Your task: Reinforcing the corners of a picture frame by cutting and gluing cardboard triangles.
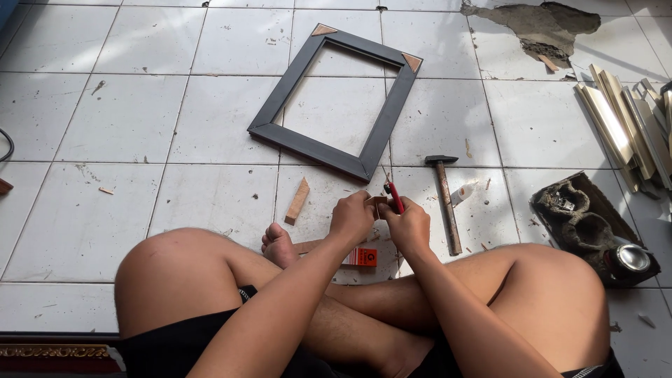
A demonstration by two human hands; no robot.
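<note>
Centre, left to right: wood offcut (297,201) on floor tiles; left hand (352,217) pinching small wood piece (379,204); right hand (408,225) closed round red-handled tool (395,197) — black frame (334,101) above, hammer (444,203) just right.

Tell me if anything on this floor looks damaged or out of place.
Yes. A floor tile at the top right is broken away, baring rough grey underlayer. The black picture frame lies askew to the tile lines, and wood scraps and chips litter the floor near the hammer.
</note>
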